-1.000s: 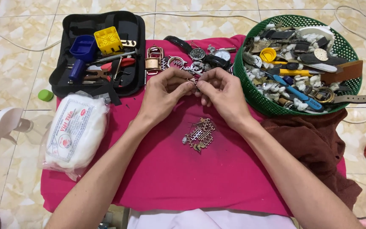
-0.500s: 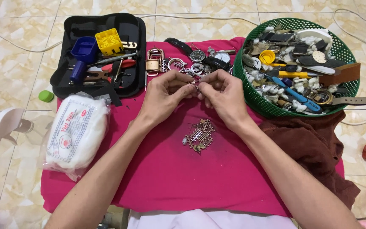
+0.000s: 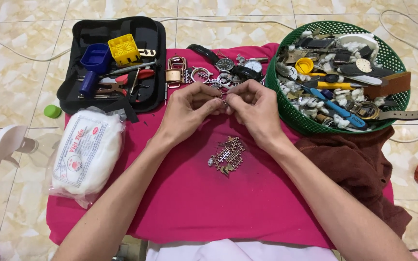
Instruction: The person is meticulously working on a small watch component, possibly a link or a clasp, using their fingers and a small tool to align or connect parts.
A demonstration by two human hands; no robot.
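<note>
My left hand [image 3: 186,112] and my right hand [image 3: 254,110] meet fingertip to fingertip over a pink cloth [image 3: 189,203]. Between the fingertips they pinch a small metal piece [image 3: 224,100]; its exact kind is too small to tell. A little nearer to me, a pile of metal watch-band links [image 3: 227,155] lies on the cloth. Just beyond my hands are watches [image 3: 238,67], metal bands and a brass padlock [image 3: 174,73].
An open black tool case [image 3: 143,34] with a yellow block, a blue tool and pliers sits far left. A green basket [image 3: 291,116] of watch parts and straps stands at right. A bag of cotton [image 3: 87,151] lies left, a brown cloth [image 3: 359,169] right. Around is tiled floor.
Both hands stay together at the same spot, with only slight finger movement on the small piece.
</note>
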